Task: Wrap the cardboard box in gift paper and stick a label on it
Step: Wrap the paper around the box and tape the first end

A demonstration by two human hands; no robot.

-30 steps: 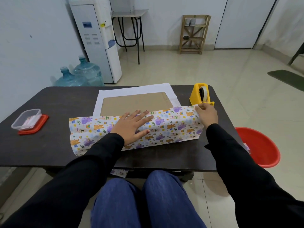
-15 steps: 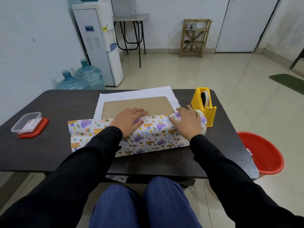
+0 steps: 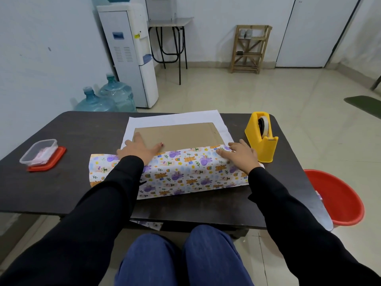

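A flat brown cardboard box lies on the white back of the gift paper in the middle of the dark table. The near part of the gift paper, printed with bears and purple animals, is folded up over the box's front edge. My left hand lies flat with straight fingers across the fold's left end and onto the bare cardboard. My right hand presses flat on the fold's right end, next to the tape dispenser.
A yellow tape dispenser stands at the table's right rear. A clear plastic container on a red lid sits at the left. A red basin is on the floor to the right. Water bottles and a dispenser stand beyond the table.
Both hands have slid apart along the folded paper edge: the left hand further left and onto the cardboard, the right hand out to the right end.
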